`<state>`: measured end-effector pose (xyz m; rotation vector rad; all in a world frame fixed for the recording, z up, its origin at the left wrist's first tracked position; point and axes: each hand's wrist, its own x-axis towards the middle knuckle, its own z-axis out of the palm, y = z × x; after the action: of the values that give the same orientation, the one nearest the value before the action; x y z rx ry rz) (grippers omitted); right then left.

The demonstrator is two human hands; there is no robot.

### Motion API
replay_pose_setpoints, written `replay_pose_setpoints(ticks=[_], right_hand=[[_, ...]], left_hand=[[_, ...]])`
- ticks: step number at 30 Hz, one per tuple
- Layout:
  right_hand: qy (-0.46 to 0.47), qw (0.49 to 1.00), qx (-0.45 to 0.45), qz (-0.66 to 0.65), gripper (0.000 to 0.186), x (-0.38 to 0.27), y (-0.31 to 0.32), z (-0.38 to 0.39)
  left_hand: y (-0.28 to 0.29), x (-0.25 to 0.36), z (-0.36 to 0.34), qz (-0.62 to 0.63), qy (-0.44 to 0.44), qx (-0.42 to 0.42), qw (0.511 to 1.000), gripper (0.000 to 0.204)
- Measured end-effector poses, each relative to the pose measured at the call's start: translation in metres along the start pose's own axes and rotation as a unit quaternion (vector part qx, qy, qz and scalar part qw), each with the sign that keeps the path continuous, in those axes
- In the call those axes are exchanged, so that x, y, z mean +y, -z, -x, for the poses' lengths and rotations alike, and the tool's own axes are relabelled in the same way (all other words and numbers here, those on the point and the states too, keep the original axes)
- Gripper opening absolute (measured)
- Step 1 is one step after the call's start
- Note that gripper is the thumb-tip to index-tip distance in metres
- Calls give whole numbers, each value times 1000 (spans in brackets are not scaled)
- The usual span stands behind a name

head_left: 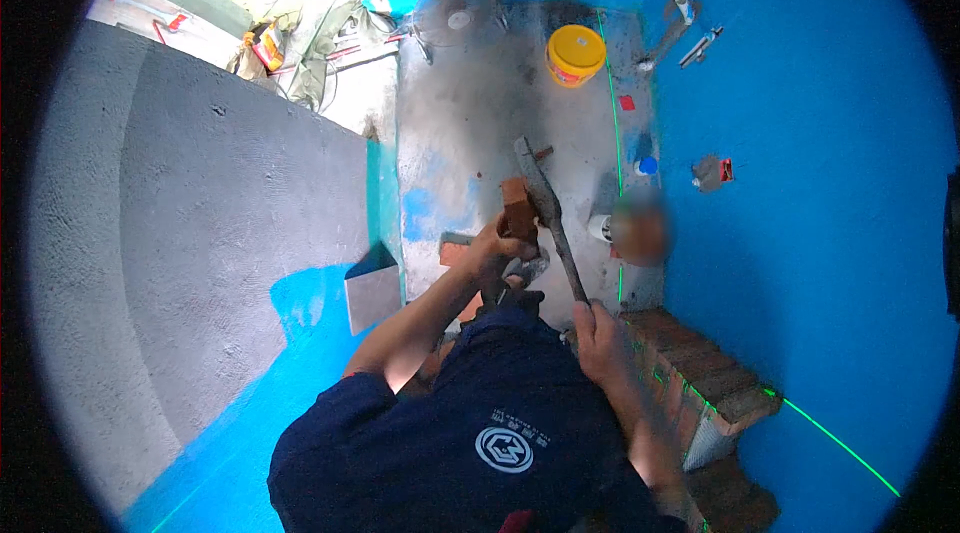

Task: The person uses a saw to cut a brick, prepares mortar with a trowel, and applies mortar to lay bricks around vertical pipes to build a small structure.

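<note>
Gripping a red brick (514, 197) in the left hand (503, 248), with fingers curled around its near end. Holding a long-handled tool (552, 214) in the right hand (598, 335), with fingers wrapped around the lower handle. Positioned with tool head alongside the brick's right side, above the concrete floor (455, 103); not possible to confirm contact. Note the lidded yellow bucket (576, 56) farther ahead and the stacked bricks (690, 351) at lower right.

Below the yellow bucket (577, 51), the left hand (497, 253) is partly covering a brick (514, 195); lower right of the bucket, a blur is masking a brownish shape (643, 230). Left of the bucket, a round thing (458, 19) is looking indistinct.
</note>
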<state>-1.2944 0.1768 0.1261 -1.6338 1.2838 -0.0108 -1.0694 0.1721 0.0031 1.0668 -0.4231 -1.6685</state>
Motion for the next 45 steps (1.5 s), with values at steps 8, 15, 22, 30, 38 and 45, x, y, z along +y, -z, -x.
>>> replay_pose_setpoints(ticks=[8, 15, 22, 30, 38, 45], right_hand=[[33, 998, 44, 31, 40, 19, -7, 2], [145, 962, 177, -148, 50, 15, -4, 3], [88, 988, 105, -65, 42, 7, 17, 0], [86, 987, 105, -83, 33, 13, 5, -14], [109, 991, 66, -34, 34, 11, 20, -9], [102, 984, 77, -123, 39, 23, 5, -5]], left_hand=[[-1, -1, 7, 47, 16, 10, 999, 60], [11, 5, 8, 0, 37, -14, 999, 54], [6, 16, 11, 71, -35, -74, 994, 58], [-10, 39, 14, -124, -81, 59, 987, 55], [-31, 48, 13, 36, -41, -24, 998, 66], [-29, 38, 17, 84, 45, -21, 995, 53]])
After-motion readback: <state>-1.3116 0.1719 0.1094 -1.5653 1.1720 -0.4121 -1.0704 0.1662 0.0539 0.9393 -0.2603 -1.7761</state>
